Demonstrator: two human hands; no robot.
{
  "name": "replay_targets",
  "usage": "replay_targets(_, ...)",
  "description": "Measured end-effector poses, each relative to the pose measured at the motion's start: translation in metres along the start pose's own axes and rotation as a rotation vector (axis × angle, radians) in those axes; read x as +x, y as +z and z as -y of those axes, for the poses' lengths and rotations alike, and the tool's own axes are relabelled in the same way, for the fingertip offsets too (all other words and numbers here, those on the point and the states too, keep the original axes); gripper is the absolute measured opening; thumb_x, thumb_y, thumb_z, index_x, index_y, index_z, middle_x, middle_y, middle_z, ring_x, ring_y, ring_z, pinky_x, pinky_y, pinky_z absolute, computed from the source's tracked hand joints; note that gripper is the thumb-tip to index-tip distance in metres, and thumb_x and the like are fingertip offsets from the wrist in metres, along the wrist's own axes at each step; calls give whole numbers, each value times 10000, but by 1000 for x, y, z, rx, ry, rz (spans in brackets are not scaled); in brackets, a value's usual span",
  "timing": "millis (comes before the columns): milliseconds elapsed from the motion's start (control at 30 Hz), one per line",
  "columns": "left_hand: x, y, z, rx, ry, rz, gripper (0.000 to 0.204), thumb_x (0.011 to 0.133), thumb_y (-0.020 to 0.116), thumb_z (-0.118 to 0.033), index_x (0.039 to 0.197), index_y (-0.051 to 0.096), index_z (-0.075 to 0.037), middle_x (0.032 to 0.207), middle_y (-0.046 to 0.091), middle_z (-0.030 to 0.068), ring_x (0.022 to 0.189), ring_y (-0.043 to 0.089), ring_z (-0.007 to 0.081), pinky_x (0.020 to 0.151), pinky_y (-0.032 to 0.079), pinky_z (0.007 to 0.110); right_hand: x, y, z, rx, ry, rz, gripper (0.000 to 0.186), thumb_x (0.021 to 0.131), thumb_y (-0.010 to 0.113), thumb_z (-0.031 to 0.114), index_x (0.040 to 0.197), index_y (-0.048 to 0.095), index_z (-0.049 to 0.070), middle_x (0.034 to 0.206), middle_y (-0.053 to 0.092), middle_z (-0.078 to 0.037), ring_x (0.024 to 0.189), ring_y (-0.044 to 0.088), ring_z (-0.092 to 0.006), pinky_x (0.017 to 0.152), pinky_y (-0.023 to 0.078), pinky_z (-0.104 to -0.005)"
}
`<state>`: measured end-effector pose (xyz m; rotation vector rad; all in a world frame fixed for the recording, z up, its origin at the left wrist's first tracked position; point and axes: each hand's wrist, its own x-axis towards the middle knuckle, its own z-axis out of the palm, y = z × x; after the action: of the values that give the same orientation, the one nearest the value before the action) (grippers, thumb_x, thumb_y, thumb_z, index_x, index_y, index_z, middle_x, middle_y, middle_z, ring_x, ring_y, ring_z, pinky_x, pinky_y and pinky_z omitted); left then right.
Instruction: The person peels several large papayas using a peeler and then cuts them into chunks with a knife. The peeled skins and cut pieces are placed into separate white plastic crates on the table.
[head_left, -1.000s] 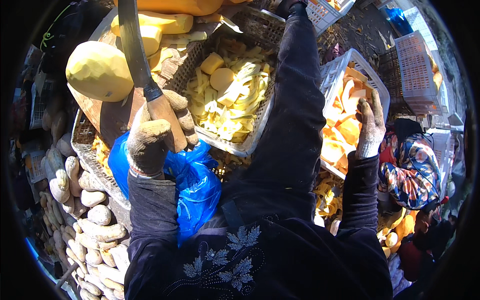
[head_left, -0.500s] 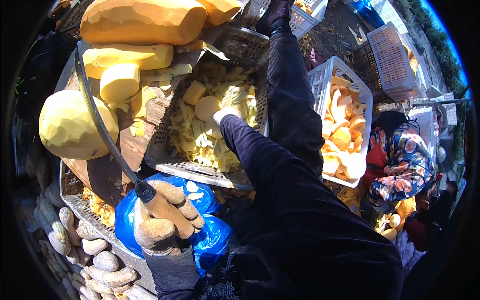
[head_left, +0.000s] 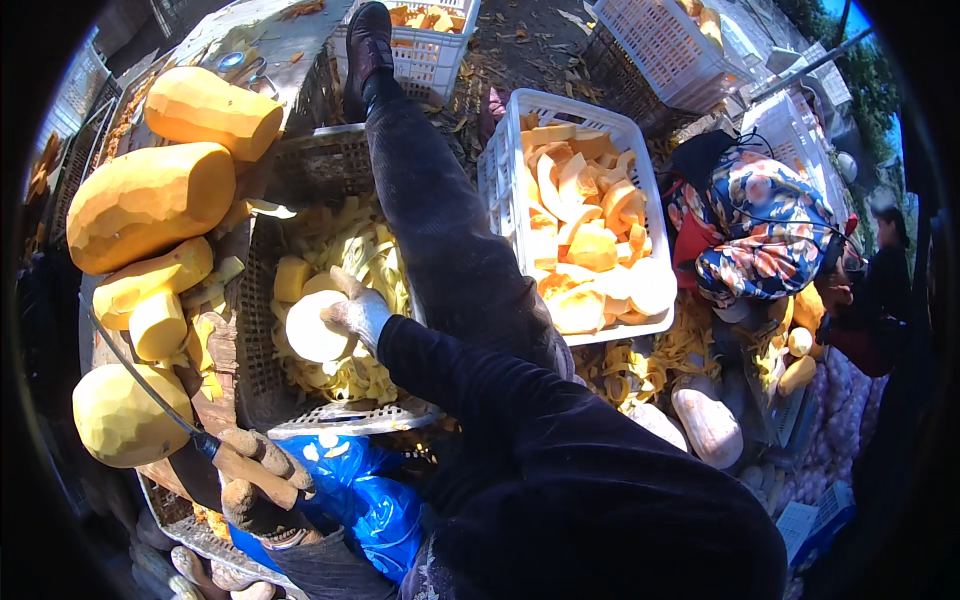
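Observation:
My gloved left hand (head_left: 268, 482) is closed round the wooden handle of a long, thin curved knife (head_left: 150, 392). The blade slants up to the left, passing in front of a round peeled yellow pumpkin piece (head_left: 118, 418). My gloved right hand (head_left: 362, 312) grips a pale, round-cut pumpkin piece (head_left: 316, 330) above a dark crate (head_left: 262, 372) of peelings. Another small cut chunk (head_left: 291, 278) lies on those peelings. Along the wooden board (head_left: 228, 345) rest large peeled pumpkins (head_left: 150, 205) and a short cut stub (head_left: 157, 327).
Beyond my outstretched leg stands a white crate (head_left: 650, 205) full of orange pumpkin pieces. A person in a flowered top (head_left: 765, 225) bends at the right. Blue plastic (head_left: 385, 515) lies beside my left hand. Unpeeled pumpkins (head_left: 708, 425) lie on the ground at right.
My right hand, earlier down among the peelings, now has the round pumpkin piece lifted in its grip. The view has swung right. My left hand still holds the knife.

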<state>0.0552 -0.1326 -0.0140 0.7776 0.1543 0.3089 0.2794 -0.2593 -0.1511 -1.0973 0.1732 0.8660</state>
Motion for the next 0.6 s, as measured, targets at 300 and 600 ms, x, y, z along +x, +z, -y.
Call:
replay_targets(300, 12, -16, 2, -128, -212, 78, 460, 921, 655, -211, 1321, 437, -142, 1102, 519, 17, 890, 547, 186, 685, 469, 370, -91, -149, 221, 427, -426, -91, 567, 937, 532, 32, 1483, 381, 30, 1372, 535, -167, 1186, 593, -292, 1031, 495, -404)
replay_targets(600, -21, -74, -3, 54, -271, -176, 487, 899, 633, -307, 1343, 479, -181, 1013, 553, 7, 738, 508, 154, 605, 450, 338, -21, -374, 330, 409, -689, -883, 544, 918, 647, 145, 1437, 490, 178, 1358, 569, -109, 1176, 596, -293, 939, 504, -542)
